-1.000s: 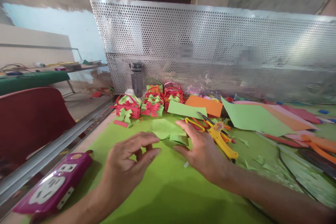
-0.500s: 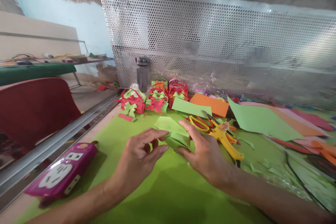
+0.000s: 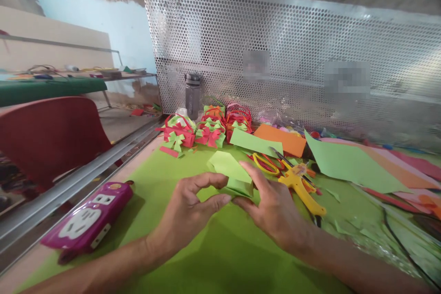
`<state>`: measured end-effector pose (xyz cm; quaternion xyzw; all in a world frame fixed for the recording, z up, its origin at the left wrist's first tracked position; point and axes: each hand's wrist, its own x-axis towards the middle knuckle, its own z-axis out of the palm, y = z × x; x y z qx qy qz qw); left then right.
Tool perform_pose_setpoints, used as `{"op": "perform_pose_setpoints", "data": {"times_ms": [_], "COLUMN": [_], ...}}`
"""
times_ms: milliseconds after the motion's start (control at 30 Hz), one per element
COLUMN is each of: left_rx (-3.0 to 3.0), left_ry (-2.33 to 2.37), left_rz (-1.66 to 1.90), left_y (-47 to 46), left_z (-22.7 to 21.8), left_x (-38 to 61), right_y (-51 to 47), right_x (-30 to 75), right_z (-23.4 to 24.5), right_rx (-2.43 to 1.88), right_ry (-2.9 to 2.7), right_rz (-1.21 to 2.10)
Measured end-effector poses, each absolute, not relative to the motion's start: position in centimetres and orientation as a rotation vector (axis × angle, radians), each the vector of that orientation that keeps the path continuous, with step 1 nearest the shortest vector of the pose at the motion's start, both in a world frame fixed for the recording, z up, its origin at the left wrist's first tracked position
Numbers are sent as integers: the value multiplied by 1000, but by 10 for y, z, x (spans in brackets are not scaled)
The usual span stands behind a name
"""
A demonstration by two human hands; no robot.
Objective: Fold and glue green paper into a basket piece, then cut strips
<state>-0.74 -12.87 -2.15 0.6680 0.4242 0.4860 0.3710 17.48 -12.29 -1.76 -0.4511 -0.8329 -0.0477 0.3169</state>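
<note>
Between my two hands is a folded piece of light green paper, its wide flap lying away from me and a narrow folded part toward me. My left hand pinches the folded part's left end between thumb and forefinger. At the right end, my right hand grips the paper, forefinger along the flap's edge and thumb beneath. Just right of my right hand lie a yellow hot glue gun and yellow-handled scissors. Beyond the paper stand several small red and green paper baskets with bows.
A purple power strip lies at the left table edge, near a metal rail and a red chair. Green paper sheets and an orange sheet lie at the right. A water bottle stands before the perforated metal panel.
The view has shifted slightly, so the scene sits a little further right. Both hands keep hold of the green paper, whose folded front part has turned and looks flatter.
</note>
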Motion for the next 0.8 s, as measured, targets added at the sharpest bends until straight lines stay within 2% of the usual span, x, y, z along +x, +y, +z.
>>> {"op": "perform_pose_setpoints", "data": {"times_ms": [267, 567, 667, 800], "left_rx": [1621, 1532, 1513, 1503], "left_ry": [1021, 1035, 1053, 1057], "left_rz": [1112, 1074, 1077, 1069], "left_y": [-134, -136, -136, -136], "left_z": [-18, -23, -23, -21], "left_x": [-6, -4, -4, -3], "right_y": [-122, -126, -130, -131], "right_x": [176, 175, 175, 178], "right_z": [-25, -24, -19, -6], "right_rx": [-1119, -1101, -1131, -1176], "right_ry": [-2216, -2275, -2277, -2185], "right_rz": [-204, -86, 53, 441]}}
